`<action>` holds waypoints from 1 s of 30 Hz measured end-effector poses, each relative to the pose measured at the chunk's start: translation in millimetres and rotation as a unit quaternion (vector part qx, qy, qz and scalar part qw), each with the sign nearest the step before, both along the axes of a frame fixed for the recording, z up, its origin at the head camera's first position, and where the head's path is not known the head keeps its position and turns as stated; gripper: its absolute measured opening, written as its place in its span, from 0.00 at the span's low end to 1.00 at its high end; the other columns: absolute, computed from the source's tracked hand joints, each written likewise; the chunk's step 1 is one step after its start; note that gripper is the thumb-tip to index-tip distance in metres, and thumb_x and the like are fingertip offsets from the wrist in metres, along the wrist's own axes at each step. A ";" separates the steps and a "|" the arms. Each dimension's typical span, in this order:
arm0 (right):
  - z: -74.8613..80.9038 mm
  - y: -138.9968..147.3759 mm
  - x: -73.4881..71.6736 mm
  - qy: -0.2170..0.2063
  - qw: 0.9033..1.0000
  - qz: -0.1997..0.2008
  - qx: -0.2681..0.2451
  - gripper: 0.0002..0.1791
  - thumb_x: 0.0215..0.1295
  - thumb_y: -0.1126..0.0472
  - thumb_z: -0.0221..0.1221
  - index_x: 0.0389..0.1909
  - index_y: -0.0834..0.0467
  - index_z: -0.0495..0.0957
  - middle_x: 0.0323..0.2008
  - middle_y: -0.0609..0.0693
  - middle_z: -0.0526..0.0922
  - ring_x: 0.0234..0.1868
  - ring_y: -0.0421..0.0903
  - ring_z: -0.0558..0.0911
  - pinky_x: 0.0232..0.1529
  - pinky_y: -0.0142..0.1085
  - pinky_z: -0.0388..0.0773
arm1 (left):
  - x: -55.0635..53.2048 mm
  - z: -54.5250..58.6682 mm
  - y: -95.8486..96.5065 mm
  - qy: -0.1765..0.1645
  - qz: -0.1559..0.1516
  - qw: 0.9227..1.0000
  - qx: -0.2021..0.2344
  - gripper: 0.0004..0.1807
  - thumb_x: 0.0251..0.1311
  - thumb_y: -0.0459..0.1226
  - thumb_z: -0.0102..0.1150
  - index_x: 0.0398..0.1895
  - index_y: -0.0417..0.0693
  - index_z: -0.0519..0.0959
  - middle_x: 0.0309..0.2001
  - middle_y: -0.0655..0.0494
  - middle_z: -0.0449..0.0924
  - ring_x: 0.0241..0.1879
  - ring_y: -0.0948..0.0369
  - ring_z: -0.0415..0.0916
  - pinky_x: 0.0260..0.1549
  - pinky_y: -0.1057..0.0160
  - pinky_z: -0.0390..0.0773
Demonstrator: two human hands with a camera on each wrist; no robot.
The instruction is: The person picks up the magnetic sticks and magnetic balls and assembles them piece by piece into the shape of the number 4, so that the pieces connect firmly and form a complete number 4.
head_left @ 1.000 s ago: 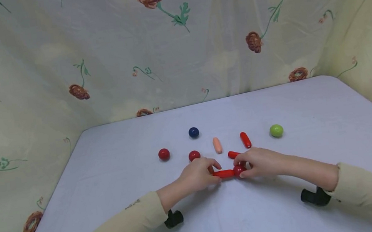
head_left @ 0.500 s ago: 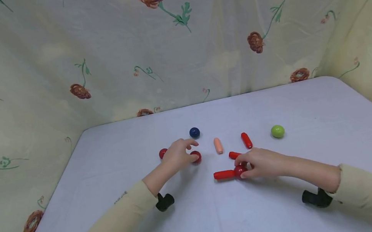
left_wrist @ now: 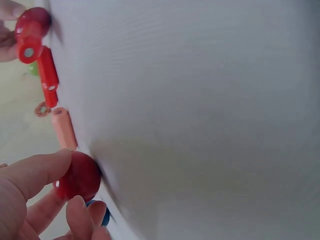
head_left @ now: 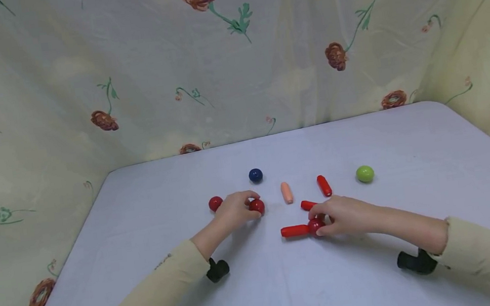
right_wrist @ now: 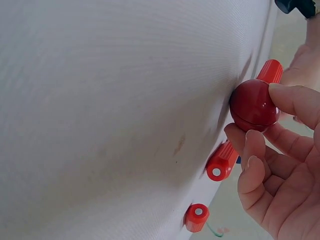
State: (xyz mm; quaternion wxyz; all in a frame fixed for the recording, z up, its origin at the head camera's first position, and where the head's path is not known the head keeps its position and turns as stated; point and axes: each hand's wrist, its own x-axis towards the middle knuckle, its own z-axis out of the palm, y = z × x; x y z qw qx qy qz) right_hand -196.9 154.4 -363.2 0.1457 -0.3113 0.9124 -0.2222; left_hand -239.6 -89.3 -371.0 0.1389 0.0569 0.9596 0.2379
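Your left hand [head_left: 233,210] reaches in from the near left, fingers curled round the middle red ball [head_left: 257,207], thumb on its near side. Your right hand [head_left: 346,213] comes from the near right, pointing left — thumb and fingers pinch the near red ball [head_left: 316,227], which meets the right end of the near red stick [head_left: 294,231].

The tabletop [head_left: 161,183] has its far edge well beyond both hands, with flowered cloth [head_left: 262,69] behind it; its left edge slants well left of your left hand. Room is tighter close in: the leftmost red ball [head_left: 215,203] sits just beside your left hand, and a half-hidden red stick [head_left: 308,205] lies just beyond your right fingers. Farther out lie the blue ball [head_left: 255,175], pink stick [head_left: 286,193], far red stick [head_left: 324,185] and — off right — the green ball [head_left: 365,174].
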 end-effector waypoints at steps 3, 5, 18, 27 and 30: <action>0.1 -0.2 -0.1 0.002 1.000 0.005 0.003 0.16 0.52 0.59 0.65 0.42 0.58 0.78 0.28 0.42 0.77 0.26 0.35 0.71 0.26 0.26 0.71 | 0.7 -2.0 0.1 0.004 0.001 1.000 0.002 0.24 0.51 0.37 0.65 0.53 0.55 0.75 0.47 0.51 0.76 0.42 0.58 0.70 0.36 0.63 0.77; -0.1 -0.5 -0.1 0.001 1.000 0.004 0.004 0.16 0.53 0.59 0.65 0.42 0.58 0.77 0.28 0.42 0.77 0.26 0.35 0.71 0.26 0.26 0.71 | 1.3 -3.0 -0.1 0.009 -0.001 1.000 0.003 0.23 0.50 0.37 0.65 0.53 0.55 0.75 0.46 0.51 0.76 0.42 0.58 0.70 0.36 0.64 0.77; -1.1 0.1 -0.7 -0.003 1.000 -0.004 0.011 0.17 0.52 0.58 0.65 0.44 0.57 0.78 0.29 0.42 0.78 0.27 0.36 0.72 0.26 0.26 0.71 | 18.7 0.2 -1.9 0.023 -0.034 0.998 0.041 0.22 0.49 0.38 0.66 0.51 0.55 0.76 0.42 0.54 0.77 0.38 0.60 0.70 0.30 0.66 0.74; -1.5 -0.5 0.1 0.001 1.000 -0.006 0.014 0.17 0.52 0.58 0.65 0.43 0.57 0.78 0.29 0.42 0.78 0.27 0.36 0.71 0.26 0.26 0.71 | 36.5 -3.2 -2.7 -0.006 -0.057 0.997 0.049 0.22 0.48 0.37 0.67 0.50 0.54 0.76 0.39 0.56 0.77 0.38 0.60 0.70 0.32 0.66 0.74; -1.4 -0.9 0.1 0.000 1.000 -0.007 0.016 0.17 0.52 0.58 0.65 0.43 0.57 0.78 0.29 0.42 0.78 0.27 0.36 0.71 0.26 0.26 0.71 | 42.2 -3.2 -2.5 -0.009 -0.068 0.997 0.046 0.22 0.48 0.37 0.67 0.49 0.53 0.76 0.38 0.56 0.77 0.37 0.61 0.70 0.32 0.66 0.74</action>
